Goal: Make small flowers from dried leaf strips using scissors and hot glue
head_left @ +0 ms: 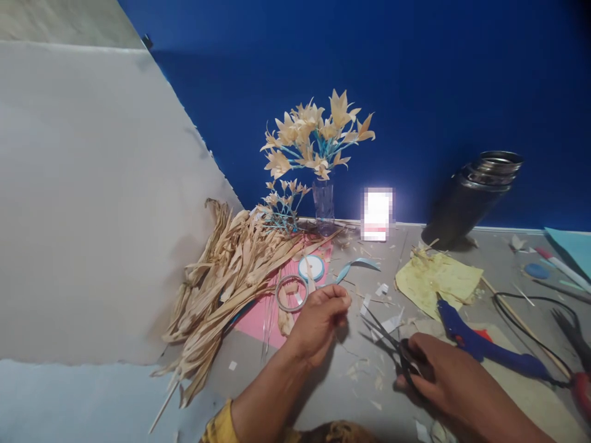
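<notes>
My right hand (443, 375) grips a pair of dark scissors (390, 337) by the handles, with the blades parted and pointing up and left. Left of the blade tips, my left hand (318, 317) is closed in a pinch; whatever lies between thumb and finger is too small or hidden to name. Just behind that hand are a roll of tape (277, 294), a white-faced ribbon spool (305, 268) and a loose curl of light blue ribbon (362, 263). A bundle of dried corn husks (231, 264) spreads over a pink sheet (261, 320) on the left.
Pale husk flowers (318, 129) stand in a clear vase (324, 206), with a smaller bunch (284, 206) beside it. A dark flask (471, 203) stands by the blue wall. At right lie a blue glue gun (489, 351), a yellow sheet (434, 280) and pliers (575, 338).
</notes>
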Demonstrator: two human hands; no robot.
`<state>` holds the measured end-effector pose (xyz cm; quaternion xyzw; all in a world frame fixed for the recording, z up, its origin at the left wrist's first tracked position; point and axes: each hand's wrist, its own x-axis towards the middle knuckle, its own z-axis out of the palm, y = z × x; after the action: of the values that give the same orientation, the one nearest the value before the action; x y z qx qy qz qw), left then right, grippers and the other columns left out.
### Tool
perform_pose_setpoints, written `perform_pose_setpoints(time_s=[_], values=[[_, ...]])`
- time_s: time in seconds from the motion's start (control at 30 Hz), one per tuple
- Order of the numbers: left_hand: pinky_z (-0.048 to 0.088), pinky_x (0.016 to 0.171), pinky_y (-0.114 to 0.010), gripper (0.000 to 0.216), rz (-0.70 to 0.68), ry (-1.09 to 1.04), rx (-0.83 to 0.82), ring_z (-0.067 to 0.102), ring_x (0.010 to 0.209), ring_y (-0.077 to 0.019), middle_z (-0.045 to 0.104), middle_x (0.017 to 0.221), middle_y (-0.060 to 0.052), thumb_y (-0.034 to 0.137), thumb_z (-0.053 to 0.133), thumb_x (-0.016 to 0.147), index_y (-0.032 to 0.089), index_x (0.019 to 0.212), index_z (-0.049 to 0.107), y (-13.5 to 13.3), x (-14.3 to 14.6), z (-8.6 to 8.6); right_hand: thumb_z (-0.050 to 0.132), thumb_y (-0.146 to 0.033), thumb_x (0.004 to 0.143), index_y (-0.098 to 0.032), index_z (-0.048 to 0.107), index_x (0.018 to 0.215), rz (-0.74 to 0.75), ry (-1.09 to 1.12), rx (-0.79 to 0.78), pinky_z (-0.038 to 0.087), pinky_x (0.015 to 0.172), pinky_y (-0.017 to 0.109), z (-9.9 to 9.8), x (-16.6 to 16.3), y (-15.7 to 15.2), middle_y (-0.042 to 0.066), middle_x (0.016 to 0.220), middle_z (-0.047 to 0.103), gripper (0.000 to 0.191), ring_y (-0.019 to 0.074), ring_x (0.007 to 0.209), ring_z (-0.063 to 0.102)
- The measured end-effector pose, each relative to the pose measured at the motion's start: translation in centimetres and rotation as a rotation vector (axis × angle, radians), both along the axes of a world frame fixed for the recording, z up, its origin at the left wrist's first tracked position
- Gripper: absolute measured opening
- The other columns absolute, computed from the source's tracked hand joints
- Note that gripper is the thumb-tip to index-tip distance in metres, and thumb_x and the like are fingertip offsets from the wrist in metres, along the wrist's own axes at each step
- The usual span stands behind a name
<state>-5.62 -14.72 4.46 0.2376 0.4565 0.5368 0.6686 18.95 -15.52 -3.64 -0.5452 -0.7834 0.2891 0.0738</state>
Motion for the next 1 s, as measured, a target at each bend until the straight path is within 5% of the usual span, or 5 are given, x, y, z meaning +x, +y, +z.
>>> perform_pose_setpoints(time_s=[0.17, 0.43, 0.7, 1.0], values=[[0.035, 0.052, -0.019, 0.03, -0.008, -0.235, -0.083, 0.048, 0.063, -0.0082, 0.056, 0.077, 0.0, 0.022, 0.09, 0.061, 0.014, 0.073, 0.064, 0.0, 0.3, -0.1, 0.073, -0.019, 0.072, -0.022, 0.066, 0.101, 0.112, -0.171, 0.085, 0.042, 0.066, 0.031, -0.9, -0.3, -0.3, 0.012, 0.111, 0.067, 0.03, 0.0283, 0.084, 0.071], [0.038, 0.054, -0.02, 0.029, -0.05, -0.408, -0.179, 0.053, 0.068, -0.0092, 0.058, 0.084, -0.001, 0.019, 0.089, 0.067, 0.013, 0.079, 0.064, -0.2, 2.3, -0.8, 0.067, -0.01, 0.072, -0.022, 0.057, 0.085, 0.163, -0.2, -0.148, 0.028, 0.064, 0.028, 3.1, -1.7, 1.4, 0.004, 0.086, 0.074, 0.02, 0.0209, 0.076, 0.064], [0.036, 0.054, -0.02, 0.035, -0.055, -0.363, -0.106, 0.051, 0.067, -0.0085, 0.055, 0.078, 0.001, 0.024, 0.093, 0.065, 0.015, 0.077, 0.061, -0.1, 3.4, -1.0, 0.062, -0.007, 0.071, -0.022, 0.061, 0.08, 0.274, -0.076, -0.091, 0.034, 0.065, 0.028, 2.1, 0.0, 1.8, 0.003, 0.083, 0.072, 0.017, 0.0214, 0.078, 0.065], [0.04, 0.055, -0.019, 0.042, -0.101, -0.425, -0.144, 0.053, 0.062, -0.0081, 0.057, 0.071, 0.003, 0.025, 0.097, 0.061, 0.016, 0.08, 0.061, -0.4, 4.6, -1.5, 0.059, -0.03, 0.102, -0.022, 0.065, 0.113, 0.09, 0.405, 0.638, 0.055, 0.073, 0.03, 5.9, -2.7, 1.1, 0.007, 0.098, 0.075, 0.015, 0.0189, 0.075, 0.07]])
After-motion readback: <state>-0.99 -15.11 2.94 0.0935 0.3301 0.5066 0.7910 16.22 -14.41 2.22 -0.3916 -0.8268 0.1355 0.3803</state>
